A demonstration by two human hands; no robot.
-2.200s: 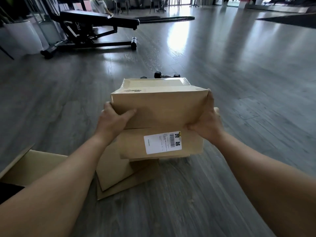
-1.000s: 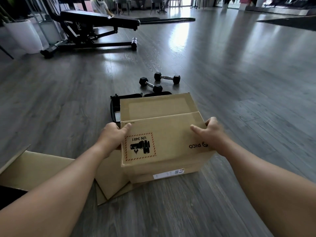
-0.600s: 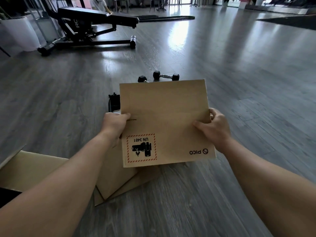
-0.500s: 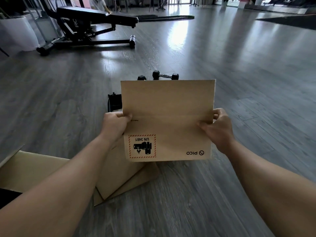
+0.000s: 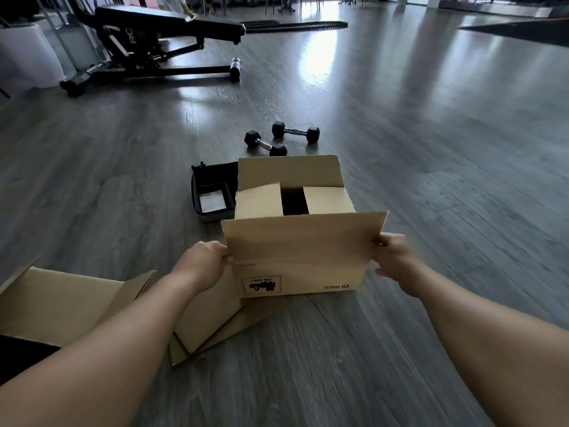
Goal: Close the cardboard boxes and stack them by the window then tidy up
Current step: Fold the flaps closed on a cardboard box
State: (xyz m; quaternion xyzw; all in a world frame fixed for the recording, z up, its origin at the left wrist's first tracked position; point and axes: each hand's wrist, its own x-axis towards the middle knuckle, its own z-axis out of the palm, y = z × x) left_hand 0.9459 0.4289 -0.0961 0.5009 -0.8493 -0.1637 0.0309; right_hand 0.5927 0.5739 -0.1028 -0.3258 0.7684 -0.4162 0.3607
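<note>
The cardboard box [image 5: 295, 241] is set on the floor [image 5: 431, 149]; a flattened box [image 5: 77, 300] lies left, a case [image 5: 212, 192] behind-left, two dumbbells [image 5: 281, 138] behind, a bench [image 5: 160, 41] farther back.

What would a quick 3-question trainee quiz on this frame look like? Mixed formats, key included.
1. True or false: the cardboard box is fully closed.
2. Which hand grips the near flap's edge by the UN 3481 label? A) left hand B) right hand
3. Fill in: just beyond the box lie two black ____.

Key: 1 false, since both long flaps stand up and a dark gap shows between the two folded inner flaps. 2 A. 3 dumbbells.
</note>
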